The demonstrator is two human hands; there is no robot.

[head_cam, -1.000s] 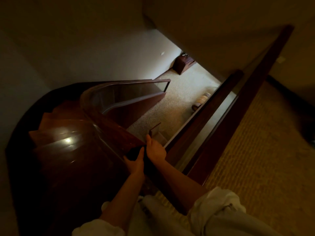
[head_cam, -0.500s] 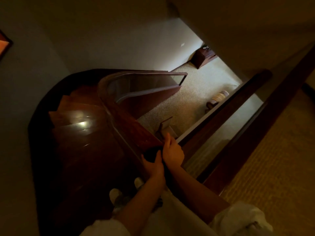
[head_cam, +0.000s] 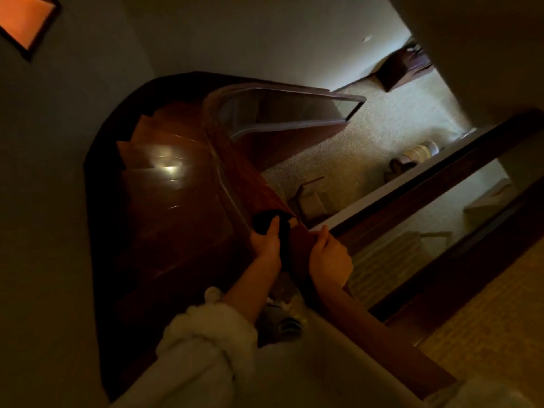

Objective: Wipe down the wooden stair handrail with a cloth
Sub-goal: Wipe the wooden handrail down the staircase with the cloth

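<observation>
The dark wooden handrail [head_cam: 235, 166] curves down the spiral staircase from the landing, over a curved glass panel. A dark cloth [head_cam: 263, 221] lies bunched on top of the rail. My left hand [head_cam: 266, 241] grips the cloth against the rail, thumb on top. My right hand [head_cam: 329, 257] grips the rail's right edge just behind the cloth, fingers curled over the side. The dim light hides the cloth's details.
Polished wooden steps [head_cam: 159, 163] spiral down at left. A second wooden rail [head_cam: 441, 178] runs to the upper right. Carpeted floor [head_cam: 368, 134] lies below, with slippers [head_cam: 412, 157] and a dark box [head_cam: 403, 69]. A framed picture [head_cam: 23, 22] hangs top left.
The view has swung rightwards and tilted. My hands, close together before, have separated: the left stays on the cloth, the right now holds the rail's side behind it.
</observation>
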